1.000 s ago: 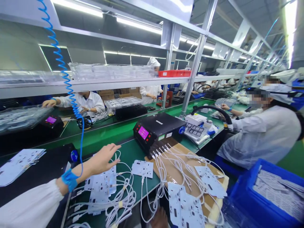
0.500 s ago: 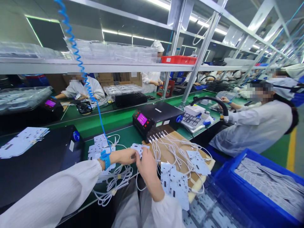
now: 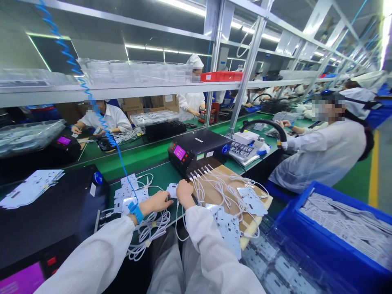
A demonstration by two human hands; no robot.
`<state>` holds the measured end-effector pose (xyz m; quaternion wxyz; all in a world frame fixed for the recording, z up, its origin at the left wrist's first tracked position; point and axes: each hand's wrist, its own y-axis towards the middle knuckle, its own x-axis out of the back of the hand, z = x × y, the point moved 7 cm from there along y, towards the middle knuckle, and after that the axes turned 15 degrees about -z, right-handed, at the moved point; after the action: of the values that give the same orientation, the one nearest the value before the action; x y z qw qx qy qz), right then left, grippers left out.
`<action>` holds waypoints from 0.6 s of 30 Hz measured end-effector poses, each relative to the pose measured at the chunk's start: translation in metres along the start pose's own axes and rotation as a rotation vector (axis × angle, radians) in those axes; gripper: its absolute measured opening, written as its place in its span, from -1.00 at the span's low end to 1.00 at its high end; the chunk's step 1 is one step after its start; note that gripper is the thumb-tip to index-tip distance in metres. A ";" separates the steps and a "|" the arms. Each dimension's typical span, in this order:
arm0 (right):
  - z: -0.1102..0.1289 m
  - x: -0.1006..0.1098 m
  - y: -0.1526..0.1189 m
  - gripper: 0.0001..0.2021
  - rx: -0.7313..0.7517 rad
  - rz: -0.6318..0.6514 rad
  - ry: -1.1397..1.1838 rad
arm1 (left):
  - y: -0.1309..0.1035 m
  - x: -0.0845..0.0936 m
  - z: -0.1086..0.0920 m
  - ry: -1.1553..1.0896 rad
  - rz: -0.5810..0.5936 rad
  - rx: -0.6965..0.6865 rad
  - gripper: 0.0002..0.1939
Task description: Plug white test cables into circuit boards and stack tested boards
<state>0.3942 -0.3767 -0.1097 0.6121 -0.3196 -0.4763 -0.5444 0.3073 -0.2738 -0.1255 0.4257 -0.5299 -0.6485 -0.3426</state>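
Observation:
My right hand (image 3: 185,194) is closed at the right edge of a small white circuit board (image 3: 172,190) and appears to grip it; its fingertips are hidden. Just left of that board is my left hand (image 3: 158,201), with thumb and fingers apart and nothing seen between them. A blue wrist strap (image 3: 135,211) with a coiled cord is on my left wrist. Beneath the left hand lies a bundle of white cables (image 3: 150,234). White circuit boards (image 3: 127,194) lie left of my hands, and more boards (image 3: 229,230) lie beside my right forearm.
A black box with a purple screen (image 3: 179,152) stands ahead, its white cables (image 3: 219,185) spread over a brown board (image 3: 252,222). Another black box (image 3: 70,204) is at left. A blue bin (image 3: 294,237) of white pieces stands right, near a seated co-worker (image 3: 324,147).
My left hand has come away from the small circuit board, moving left and down. The right hand has turned and closed at its right edge. The camera view has shifted slightly.

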 end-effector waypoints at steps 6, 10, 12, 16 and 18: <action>-0.012 0.006 -0.004 -0.63 -0.073 -0.036 0.157 | 0.020 0.013 0.028 -0.067 -0.365 0.212 -0.37; -0.019 0.010 -0.002 -0.62 -0.117 -0.017 0.244 | 0.033 0.019 0.040 -0.253 -0.404 0.240 -0.41; -0.021 0.012 -0.001 -0.61 -0.133 -0.011 0.282 | 0.036 0.019 0.040 -0.345 -0.397 0.223 -0.49; -0.021 0.015 -0.001 -0.62 -0.142 -0.008 0.364 | 0.038 0.018 0.030 -0.495 -0.392 0.158 -0.58; -0.021 0.016 -0.001 -0.64 -0.128 -0.009 0.411 | 0.037 0.020 0.022 -0.555 -0.394 0.129 -0.61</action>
<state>0.3973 -0.4024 -0.1022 0.6723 -0.2381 -0.3073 -0.6299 0.3380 -0.2381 -0.1164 0.1915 -0.4396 -0.8496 -0.2196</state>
